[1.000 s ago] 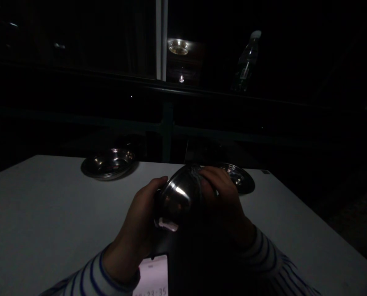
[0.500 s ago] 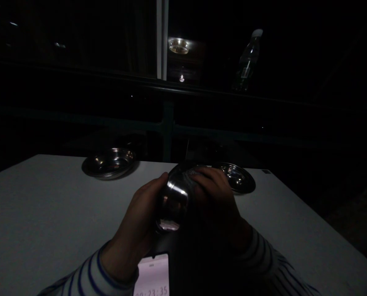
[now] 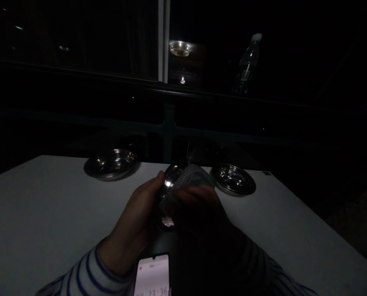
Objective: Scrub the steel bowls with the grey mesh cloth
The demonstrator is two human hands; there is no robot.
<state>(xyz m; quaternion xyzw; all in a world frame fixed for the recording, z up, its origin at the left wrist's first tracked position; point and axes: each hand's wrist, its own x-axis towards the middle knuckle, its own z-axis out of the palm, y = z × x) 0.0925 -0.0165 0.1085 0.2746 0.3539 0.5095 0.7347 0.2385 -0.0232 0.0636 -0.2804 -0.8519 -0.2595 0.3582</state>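
My left hand [image 3: 140, 209] is closed around the left side of a shiny metal bowl [image 3: 170, 179], tilted up above the table. Against the bowl's surface my right hand [image 3: 202, 205] presses a grey checked cloth [image 3: 188, 176], its fingers bent over it. Much of the bowl's right and lower part is hidden behind the right hand and deep shadow. Both wrists wear striped sleeves.
On the white table [image 3: 60, 205] stand metal dishes [image 3: 109, 166] at the far left and more metal dishes [image 3: 234, 181] at the far right. A lit phone [image 3: 152, 273] lies near me. A plastic bottle [image 3: 247, 63] stands beyond, by the dark window.
My right hand has moved down and left across the bowl with the cloth, and more of the cloth shows. My left hand keeps its hold, nearly in place.
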